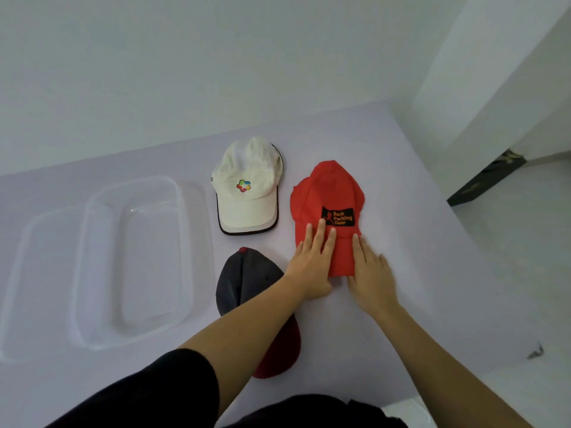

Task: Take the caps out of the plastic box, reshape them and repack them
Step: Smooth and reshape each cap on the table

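head: flat hands point(312, 264) framing red cap point(327, 199)

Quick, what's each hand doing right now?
Left hand: open, flat, fingers on the red cap, holding nothing.
Right hand: open, flat, pressing the same cap's brim, holding nothing.

Three caps lie on a table point(401, 273). The plastic box point(136, 261) sits toward the table's left edge, overlapping its lid point(40, 288), which lies further left. Just right of the box lies the cap with the star logo point(247, 186); right of that, the Back Packing Gear cap point(327, 196). Both hands rest on that cap's brim: left hand point(312, 267), right hand point(370, 276). Nearer the front edge, under the left forearm, lies the third cap point(247, 279).
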The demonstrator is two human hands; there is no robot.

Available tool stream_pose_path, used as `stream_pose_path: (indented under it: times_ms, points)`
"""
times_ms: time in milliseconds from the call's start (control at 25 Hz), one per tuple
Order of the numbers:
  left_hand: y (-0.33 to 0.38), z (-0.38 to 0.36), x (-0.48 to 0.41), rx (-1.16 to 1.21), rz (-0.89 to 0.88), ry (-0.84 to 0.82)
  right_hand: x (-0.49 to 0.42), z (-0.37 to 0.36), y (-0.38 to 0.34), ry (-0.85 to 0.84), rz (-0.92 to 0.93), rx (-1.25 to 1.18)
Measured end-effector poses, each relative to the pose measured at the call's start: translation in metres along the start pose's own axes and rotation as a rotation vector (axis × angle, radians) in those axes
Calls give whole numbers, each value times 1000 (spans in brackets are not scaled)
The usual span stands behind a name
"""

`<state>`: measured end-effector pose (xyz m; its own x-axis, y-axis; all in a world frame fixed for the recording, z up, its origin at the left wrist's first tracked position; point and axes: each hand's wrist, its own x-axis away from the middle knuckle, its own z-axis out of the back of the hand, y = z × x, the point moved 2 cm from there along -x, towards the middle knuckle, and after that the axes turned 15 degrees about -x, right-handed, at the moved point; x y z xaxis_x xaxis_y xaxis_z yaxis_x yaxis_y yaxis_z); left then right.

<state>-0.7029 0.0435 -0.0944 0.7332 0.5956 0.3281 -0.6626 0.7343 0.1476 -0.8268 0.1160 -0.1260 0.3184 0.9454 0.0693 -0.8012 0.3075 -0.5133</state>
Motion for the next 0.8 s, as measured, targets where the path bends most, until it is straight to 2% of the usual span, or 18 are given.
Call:
stream_pose_path:
  times_ms: [120,240,320,400,520,640,800]
  points:
    - [-3,0,5,11,116,5,4,6,-15,57,73,42]
    - [-5,17,15,-56,133,278,0,29,-25,156,100,-26]
    - [-6,19,19,-143,83,390,-7,43,-29,189,62,-87]
    - [-4,28,27,-127,60,510,-7,51,-37,224,86,-111]
    - [-7,45,35,66,130,635,1,61,-55,286,204,-152]
    - [-5,49,47,371,284,635,8,77,-81,389,271,-257]
    - [5,59,61,651,372,648,21,77,-111,425,92,-553]
